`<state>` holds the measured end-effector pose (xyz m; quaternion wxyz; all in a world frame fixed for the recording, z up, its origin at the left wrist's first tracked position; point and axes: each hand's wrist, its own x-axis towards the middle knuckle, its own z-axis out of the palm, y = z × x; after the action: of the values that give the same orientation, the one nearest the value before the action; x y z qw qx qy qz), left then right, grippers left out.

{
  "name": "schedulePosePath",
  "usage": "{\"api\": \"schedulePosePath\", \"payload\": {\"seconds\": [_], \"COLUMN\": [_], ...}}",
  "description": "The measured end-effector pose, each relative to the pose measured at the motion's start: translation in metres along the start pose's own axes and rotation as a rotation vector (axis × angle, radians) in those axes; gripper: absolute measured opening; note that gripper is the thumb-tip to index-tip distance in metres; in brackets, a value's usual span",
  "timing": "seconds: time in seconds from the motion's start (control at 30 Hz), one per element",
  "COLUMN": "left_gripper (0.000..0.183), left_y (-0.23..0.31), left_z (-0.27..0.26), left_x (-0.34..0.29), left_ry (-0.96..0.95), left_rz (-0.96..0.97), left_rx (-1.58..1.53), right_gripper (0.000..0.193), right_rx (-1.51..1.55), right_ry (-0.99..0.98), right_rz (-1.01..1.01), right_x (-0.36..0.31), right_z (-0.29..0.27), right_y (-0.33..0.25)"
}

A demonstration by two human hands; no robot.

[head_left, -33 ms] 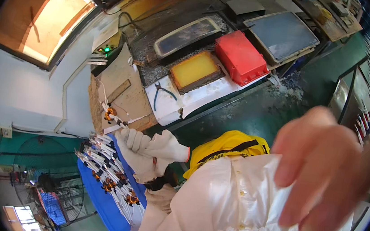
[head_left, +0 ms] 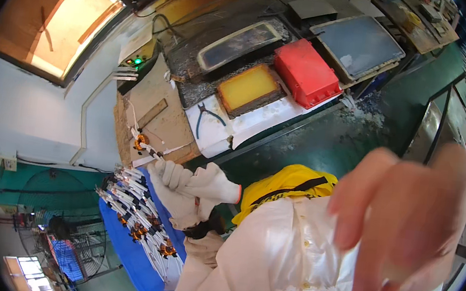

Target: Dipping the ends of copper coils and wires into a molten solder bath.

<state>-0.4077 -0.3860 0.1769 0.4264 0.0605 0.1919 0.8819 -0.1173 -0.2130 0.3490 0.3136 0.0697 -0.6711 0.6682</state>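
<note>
One orange coil [head_left: 140, 140] is laid on the tabletop [head_left: 173, 129], left of centre, near the blue bin [head_left: 114, 240], presumably for short reach. A seemingly empty white glove [head_left: 216, 184] appears gripped by the left hand [head_left: 168, 181], fingers closed; the right hand [head_left: 401, 220] is blurred, its finger state undeterminable.

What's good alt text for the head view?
A blurred, bare right hand looms near the camera; the gloved left hand appears to grip a loose glove. Beside it, a blue bin holds white cables; beyond, a bench bears pliers and a red box.
</note>
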Motion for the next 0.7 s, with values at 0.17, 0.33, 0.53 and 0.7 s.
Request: {"api": "schedulePosePath", "payload": {"seconds": [0.17,0.33,0.53,0.7], "left_gripper": [0.035,0.035,0.036,0.036], "left_y": [-0.005,0.0,0.006,0.007], "left_z": [0.0,-0.014,-0.027,-0.033], "left_x": [-0.009,-0.011,-0.013,-0.014], "left_ry": [0.165,-0.071,-0.099,-0.101], "left_rz": [0.161,0.065,0.063,0.096], "left_rx": [-0.024,-0.185,-0.187,-0.222], "right_gripper": [0.059,0.049,0.035,0.033], "right_rx": [0.788,0.708,0.651,0.479], "right_ry": [-0.185,-0.418,-0.636,-0.736], "right_rz": [0.22,0.191,0.28,0.331], "right_x": [-0.029,-0.021,-0.024,0.008], "right_z": [0.024,0.006,-0.006,-0.007], "right_y": [0.024,0.015,0.018,0.005]}}
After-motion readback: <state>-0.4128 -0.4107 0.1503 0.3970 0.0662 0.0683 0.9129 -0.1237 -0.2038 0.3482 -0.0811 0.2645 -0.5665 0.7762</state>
